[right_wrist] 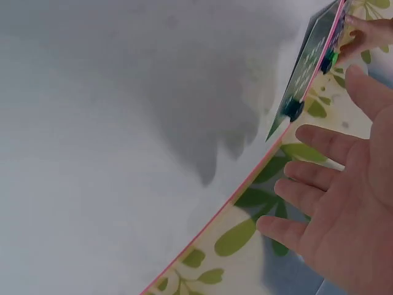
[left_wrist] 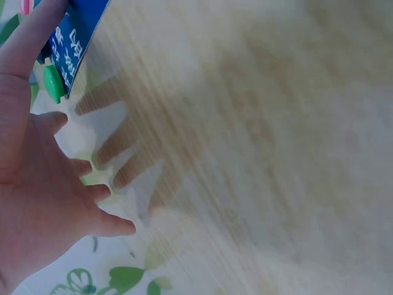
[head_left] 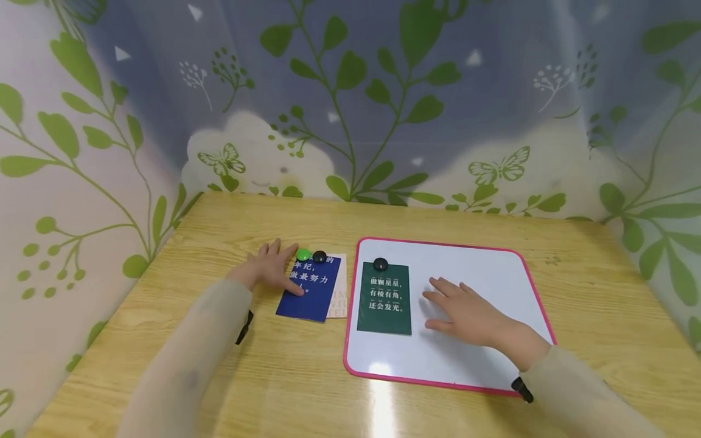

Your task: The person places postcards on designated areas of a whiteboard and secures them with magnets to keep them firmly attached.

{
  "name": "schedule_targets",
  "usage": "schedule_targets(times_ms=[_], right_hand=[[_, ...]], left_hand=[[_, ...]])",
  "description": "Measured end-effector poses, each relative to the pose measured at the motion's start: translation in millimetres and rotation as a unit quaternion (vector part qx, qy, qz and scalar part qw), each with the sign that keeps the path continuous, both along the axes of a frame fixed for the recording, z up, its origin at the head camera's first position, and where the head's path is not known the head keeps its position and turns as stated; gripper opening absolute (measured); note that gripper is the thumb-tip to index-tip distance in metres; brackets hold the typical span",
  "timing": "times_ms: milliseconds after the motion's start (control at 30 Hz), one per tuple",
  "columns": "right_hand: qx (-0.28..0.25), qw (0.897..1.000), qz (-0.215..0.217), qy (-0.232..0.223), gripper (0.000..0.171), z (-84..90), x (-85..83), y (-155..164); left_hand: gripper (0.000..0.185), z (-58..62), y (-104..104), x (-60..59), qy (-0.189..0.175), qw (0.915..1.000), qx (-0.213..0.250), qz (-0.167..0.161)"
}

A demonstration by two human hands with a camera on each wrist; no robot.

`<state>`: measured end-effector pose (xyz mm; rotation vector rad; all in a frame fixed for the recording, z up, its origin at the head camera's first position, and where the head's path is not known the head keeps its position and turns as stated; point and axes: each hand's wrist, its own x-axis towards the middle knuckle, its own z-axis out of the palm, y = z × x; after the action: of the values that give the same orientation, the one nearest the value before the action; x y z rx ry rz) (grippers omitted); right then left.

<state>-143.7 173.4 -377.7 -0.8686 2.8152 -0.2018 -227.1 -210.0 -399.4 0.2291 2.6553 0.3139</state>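
A wooden table stands against walls papered with green leaves and butterflies; on its right half lies a pink-rimmed whiteboard. A dark green card lies flat on the board's left part, its long axis running from the near edge toward the wall, with a black magnet at its far end; its white characters read 做颗星星,有棱有角,还会发光. Left of the board, on the bare wood, a blue card lies with its long axis similarly directed but tilted slightly, overlapping a pale card beneath it; its visible white characters include 年纪 and 最努力. A green magnet and a second black magnet sit side by side at the blue card's far end. The left hand rests on the blue card's left part, fingers straight and spread, the thumb tip on the card. The right hand lies flat on the whiteboard just right of the green card, fingers extended and slightly apart, holding nothing.
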Motion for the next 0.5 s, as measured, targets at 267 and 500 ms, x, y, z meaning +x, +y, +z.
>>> schedule_targets(times_ms=[267,500], right_hand=[[-0.017,0.999,-0.027,0.017,0.055,1.4,-0.3,29.2],[-0.029,0.999,-0.037,0.018,0.055,1.6,0.8,39.0]], left_hand=[[0.108,1.0,1.4,-8.2,-0.020,0.9997,-0.009,-0.014],[0.099,1.2,1.3,-9.2,0.019,0.9994,-0.005,-0.027]])
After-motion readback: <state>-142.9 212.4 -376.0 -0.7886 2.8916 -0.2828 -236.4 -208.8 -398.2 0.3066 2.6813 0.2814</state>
